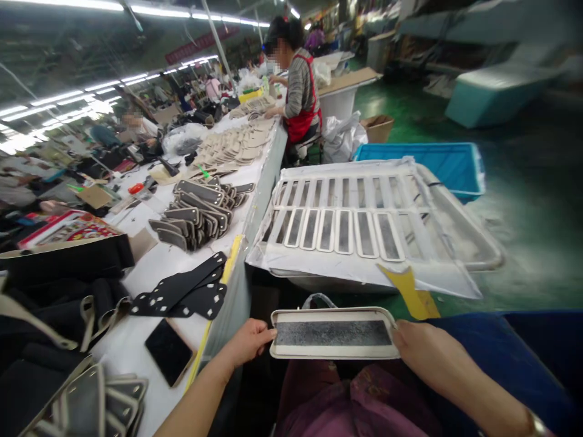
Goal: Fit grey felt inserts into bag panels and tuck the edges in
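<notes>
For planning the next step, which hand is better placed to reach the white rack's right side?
Likely the right hand: it holds the panel by its right end, nearer that side of the rack.

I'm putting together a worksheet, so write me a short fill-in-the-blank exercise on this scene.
1. The panel is gripped at both ends; the hand nearer the table is the ____ one.
2. The co-worker wears a ____ apron.
3. The plastic bin just beyond the rack is ____ in colour.
4. The strip along the table's edge is ____.

Missing words: left; red; blue; yellow.
</notes>
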`<state>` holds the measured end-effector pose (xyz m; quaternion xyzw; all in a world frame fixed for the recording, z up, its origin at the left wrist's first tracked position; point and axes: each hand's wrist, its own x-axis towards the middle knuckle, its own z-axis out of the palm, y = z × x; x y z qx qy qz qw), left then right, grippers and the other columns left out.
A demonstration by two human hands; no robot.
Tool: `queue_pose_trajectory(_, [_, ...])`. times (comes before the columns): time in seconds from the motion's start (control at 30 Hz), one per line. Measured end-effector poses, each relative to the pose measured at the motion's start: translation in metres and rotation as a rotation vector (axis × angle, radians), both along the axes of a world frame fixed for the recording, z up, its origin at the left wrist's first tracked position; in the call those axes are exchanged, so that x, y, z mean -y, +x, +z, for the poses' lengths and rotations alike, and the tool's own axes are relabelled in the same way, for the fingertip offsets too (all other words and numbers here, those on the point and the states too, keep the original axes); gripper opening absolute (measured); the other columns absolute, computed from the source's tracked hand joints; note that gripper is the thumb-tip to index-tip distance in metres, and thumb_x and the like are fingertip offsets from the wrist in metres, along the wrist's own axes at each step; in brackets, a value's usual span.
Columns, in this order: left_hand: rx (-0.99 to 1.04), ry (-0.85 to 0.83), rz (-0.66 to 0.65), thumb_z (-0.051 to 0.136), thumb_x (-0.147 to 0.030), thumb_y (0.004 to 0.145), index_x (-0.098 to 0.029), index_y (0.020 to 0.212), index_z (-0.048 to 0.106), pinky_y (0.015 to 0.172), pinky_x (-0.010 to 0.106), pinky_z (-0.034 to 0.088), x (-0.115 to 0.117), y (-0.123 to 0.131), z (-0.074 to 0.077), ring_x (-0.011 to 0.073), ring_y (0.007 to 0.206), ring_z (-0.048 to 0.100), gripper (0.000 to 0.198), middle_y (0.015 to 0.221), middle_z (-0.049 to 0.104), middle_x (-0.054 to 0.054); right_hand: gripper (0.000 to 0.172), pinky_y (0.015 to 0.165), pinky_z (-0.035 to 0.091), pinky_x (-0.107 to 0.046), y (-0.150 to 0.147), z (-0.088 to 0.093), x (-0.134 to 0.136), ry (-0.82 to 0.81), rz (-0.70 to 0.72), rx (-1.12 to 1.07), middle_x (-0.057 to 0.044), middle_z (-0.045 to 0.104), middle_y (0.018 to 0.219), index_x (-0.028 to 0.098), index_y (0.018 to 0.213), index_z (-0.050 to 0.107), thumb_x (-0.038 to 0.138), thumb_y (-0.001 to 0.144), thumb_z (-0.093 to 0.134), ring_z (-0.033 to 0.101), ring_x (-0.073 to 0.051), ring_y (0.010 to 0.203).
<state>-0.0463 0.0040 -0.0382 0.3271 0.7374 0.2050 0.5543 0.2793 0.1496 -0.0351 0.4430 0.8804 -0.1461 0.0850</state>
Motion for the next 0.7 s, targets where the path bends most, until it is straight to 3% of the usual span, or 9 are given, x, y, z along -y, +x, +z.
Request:
queue_pose_trajectory(0.07, [-0.002, -0.012, -0.044, 0.048, -0.078, 0.057, -0.02, 0.054, 0.039, 0.035, 0.021, 0.014, 0.001, 0.0, 0.002, 0.0052, 0.03, 0.022, 0.058, 0.036, 0.034, -0.008, 0.03, 0.056, 0.04, -0.027, -0.002, 0.018, 0.001, -0.105, 0.001, 0.008, -0.013, 0.066, 0.073, 0.012, 0.072, 0.061, 0.015, 0.087, 0.036, 0.064, -0.023, 0.068])
queue_pose_trajectory(0.13, [-0.076, -0.055, -0.106, 0.042, -0.079, 0.058, -0.022, 0.054, 0.036, 0.036, 0.022, 0.014, 0.002, -0.002, 0.001, 0.0066, 0.031, 0.022, 0.058, 0.035, 0.03, -0.008, 0.033, 0.059, 0.04, -0.027, -0.001, 0.03, 0.003, -0.14, -0.048, -0.05, -0.012, 0.066, 0.074, 0.012, 0.073, 0.062, 0.029, 0.09, 0.038, 0.064, -0.023, 0.072])
queue_pose_trajectory(0.23, [-0.41, 0.079, -0.309, 0.037, -0.06, 0.076, -0.02, 0.052, 0.037, 0.046, 0.024, 0.029, 0.005, 0.006, -0.001, 0.013, 0.045, 0.041, 0.046, 0.046, 0.044, 0.0, 0.032, 0.059, 0.039, -0.024, 0.002, 0.036, 0.007, -0.139, -0.098, -0.07, -0.01, 0.066, 0.076, 0.012, 0.074, 0.062, 0.037, 0.086, 0.045, 0.064, -0.021, 0.073])
queue_pose_trajectory(0.33, [-0.8, 0.271, -0.413, 0.031, -0.04, 0.087, -0.02, 0.066, 0.054, 0.064, 0.031, 0.041, 0.005, 0.044, 0.008, 0.0199, 0.066, 0.056, 0.037, 0.072, 0.061, 0.007, 0.03, 0.059, 0.038, -0.024, 0.002, 0.034, 0.014, -0.1, -0.16, -0.015, -0.012, 0.066, 0.076, 0.012, 0.074, 0.062, 0.026, 0.087, 0.04, 0.064, -0.021, 0.073])
queue_pose_trajectory(0.37, [-0.839, 0.358, -0.468, 0.032, -0.039, 0.089, -0.02, 0.074, 0.059, 0.071, 0.032, 0.043, 0.002, 0.061, 0.013, 0.0213, 0.075, 0.059, 0.036, 0.083, 0.064, 0.009, 0.031, 0.058, 0.038, -0.024, 0.001, 0.033, 0.016, -0.091, -0.166, 0.005, -0.013, 0.066, 0.076, 0.011, 0.074, 0.063, 0.023, 0.087, 0.038, 0.064, -0.021, 0.073])
queue_pose_trajectory(0.43, [-0.795, 0.533, -0.645, 0.039, -0.036, 0.088, -0.022, 0.102, 0.063, 0.089, 0.034, 0.042, -0.009, 0.097, 0.018, 0.0244, 0.103, 0.055, 0.031, 0.113, 0.061, 0.01, 0.033, 0.058, 0.039, -0.025, -0.002, 0.033, 0.019, -0.083, -0.154, 0.036, -0.014, 0.066, 0.076, 0.01, 0.074, 0.063, 0.019, 0.088, 0.034, 0.065, -0.022, 0.073])
queue_pose_trajectory(0.5, [-0.757, 0.557, -0.801, 0.046, -0.027, 0.085, -0.024, 0.124, 0.052, 0.093, 0.036, 0.043, -0.022, 0.126, 0.017, 0.0264, 0.113, 0.05, 0.04, 0.135, 0.045, 0.009, 0.033, 0.059, 0.04, -0.026, -0.006, 0.034, 0.021, -0.079, -0.135, 0.051, -0.014, 0.066, 0.076, 0.01, 0.075, 0.062, 0.017, 0.089, 0.033, 0.065, -0.023, 0.073])
queue_pose_trajectory(0.57, [-0.764, 0.509, -0.895, 0.046, -0.016, 0.082, -0.024, 0.131, 0.046, 0.088, 0.04, 0.047, -0.033, 0.141, 0.012, 0.0279, 0.11, 0.052, 0.05, 0.142, 0.037, 0.008, 0.033, 0.06, 0.04, -0.026, -0.008, 0.035, 0.021, -0.081, -0.143, 0.052, -0.014, 0.066, 0.078, 0.01, 0.078, 0.062, 0.015, 0.09, 0.032, 0.065, -0.023, 0.073])
queue_pose_trajectory(0.7, [-0.8, 0.499, -0.951, 0.04, -0.007, 0.079, -0.023, 0.131, 0.047, 0.08, 0.041, 0.051, -0.041, 0.143, 0.002, 0.0268, 0.101, 0.055, 0.055, 0.141, 0.038, 0.006, 0.033, 0.061, 0.041, -0.028, -0.01, 0.032, 0.021, -0.124, -0.171, 0.062, -0.015, 0.066, 0.081, 0.009, 0.084, 0.062, 0.014, 0.091, 0.03, 0.064, -0.024, 0.075])
